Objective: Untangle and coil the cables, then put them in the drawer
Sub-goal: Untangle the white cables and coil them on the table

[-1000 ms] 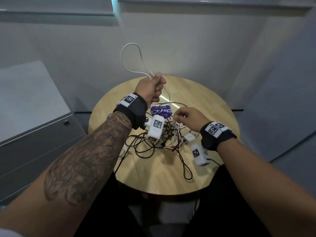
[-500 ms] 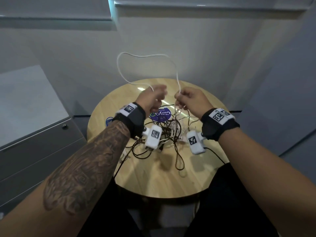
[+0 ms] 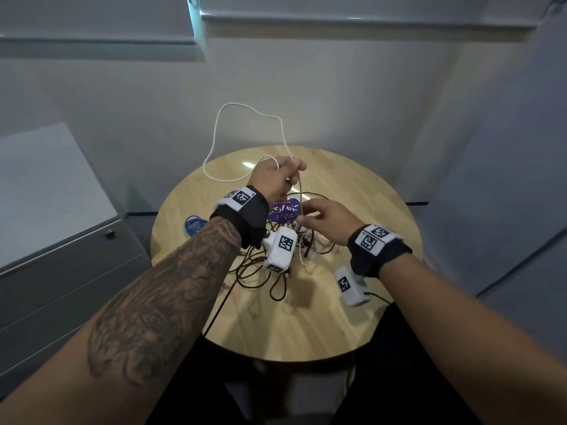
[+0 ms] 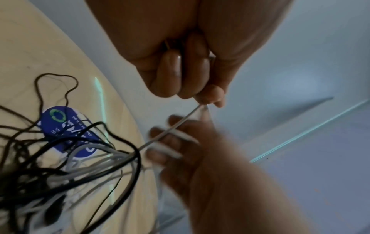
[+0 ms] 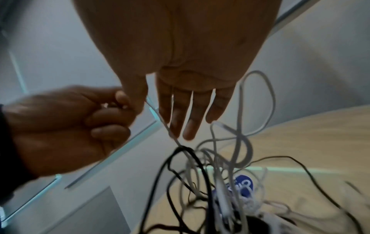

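Observation:
My left hand [image 3: 276,179] is raised above the round wooden table [image 3: 306,329] and grips a thin white cable [image 3: 233,103], whose loop stands up over the fist. From the fist [image 4: 180,76] the cable [image 4: 171,127] runs taut down into a tangle of black and white cables [image 3: 260,268] on the table. My right hand [image 3: 325,222] hovers just below and to the right. Its fingers [image 5: 190,114] are straight and spread beside the taut strand [image 5: 166,125], holding nothing. The left hand [image 5: 70,123] is fisted in the right wrist view.
A blue-purple tag [image 3: 283,210] lies under the tangle, and a small blue coil [image 3: 193,223] lies at the table's left edge. A grey drawer cabinet [image 3: 61,277] with a lock [image 3: 109,234] stands to the left. The walls are close behind the table.
Half a second ago both hands held the white cable up. The right hand has since let go and dropped towards the tangle, and the loop now stands from the left fist alone.

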Demonstrator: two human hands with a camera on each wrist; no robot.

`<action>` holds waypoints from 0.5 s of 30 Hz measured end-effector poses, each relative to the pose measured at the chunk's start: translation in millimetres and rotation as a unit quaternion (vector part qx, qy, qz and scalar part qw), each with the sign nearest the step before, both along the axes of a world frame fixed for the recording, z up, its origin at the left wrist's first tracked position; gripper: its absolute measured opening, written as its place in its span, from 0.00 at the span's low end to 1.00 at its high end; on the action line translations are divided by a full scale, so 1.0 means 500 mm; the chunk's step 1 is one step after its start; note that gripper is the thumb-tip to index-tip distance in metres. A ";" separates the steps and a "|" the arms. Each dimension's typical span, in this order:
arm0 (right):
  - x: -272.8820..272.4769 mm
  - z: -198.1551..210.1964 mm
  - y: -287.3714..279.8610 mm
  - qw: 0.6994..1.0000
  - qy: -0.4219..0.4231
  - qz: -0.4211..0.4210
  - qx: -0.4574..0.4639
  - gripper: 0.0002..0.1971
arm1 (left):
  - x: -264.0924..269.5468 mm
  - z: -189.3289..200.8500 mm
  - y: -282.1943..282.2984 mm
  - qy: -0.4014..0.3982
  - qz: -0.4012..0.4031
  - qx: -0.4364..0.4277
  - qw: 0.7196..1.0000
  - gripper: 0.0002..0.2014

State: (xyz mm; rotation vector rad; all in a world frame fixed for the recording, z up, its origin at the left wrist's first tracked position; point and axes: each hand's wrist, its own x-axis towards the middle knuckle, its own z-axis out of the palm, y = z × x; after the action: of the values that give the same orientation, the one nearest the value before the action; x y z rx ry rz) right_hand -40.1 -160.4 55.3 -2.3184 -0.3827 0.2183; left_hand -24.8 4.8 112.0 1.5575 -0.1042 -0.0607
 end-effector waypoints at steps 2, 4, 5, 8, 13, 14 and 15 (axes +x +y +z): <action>0.006 -0.020 0.006 0.997 -0.034 -0.034 -0.058 0.11 | 0.009 0.015 0.003 -0.004 -0.002 -0.010 1.000 0.12; 0.010 -0.032 0.010 0.991 -0.058 -0.059 -0.108 0.10 | 0.013 0.032 0.001 -0.015 -0.005 -0.020 1.000 0.12; 0.011 -0.037 0.009 0.988 -0.053 -0.068 -0.132 0.09 | 0.016 0.041 0.000 -0.023 -0.004 -0.023 0.999 0.12; 0.013 -0.057 0.001 0.977 -0.010 -0.053 -0.207 0.06 | 0.024 0.062 0.007 -0.038 0.012 -0.035 0.999 0.12; 0.015 -0.027 0.006 0.996 -0.029 -0.057 -0.061 0.20 | 0.031 0.064 0.017 -0.026 -0.003 -0.050 0.998 0.12; 0.016 -0.013 0.014 0.998 -0.038 -0.054 -0.014 0.14 | 0.031 0.063 0.015 -0.027 -0.008 -0.052 0.998 0.12; 0.018 0.003 0.020 0.998 -0.040 -0.052 0.018 0.10 | 0.031 0.061 0.013 -0.028 -0.011 -0.051 0.998 0.11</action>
State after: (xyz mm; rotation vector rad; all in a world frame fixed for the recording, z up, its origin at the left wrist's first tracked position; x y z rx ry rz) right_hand -31.1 -150.4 56.6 -2.3098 -0.3026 0.0669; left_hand -9.1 11.1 142.5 1.4563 -0.1664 -0.0287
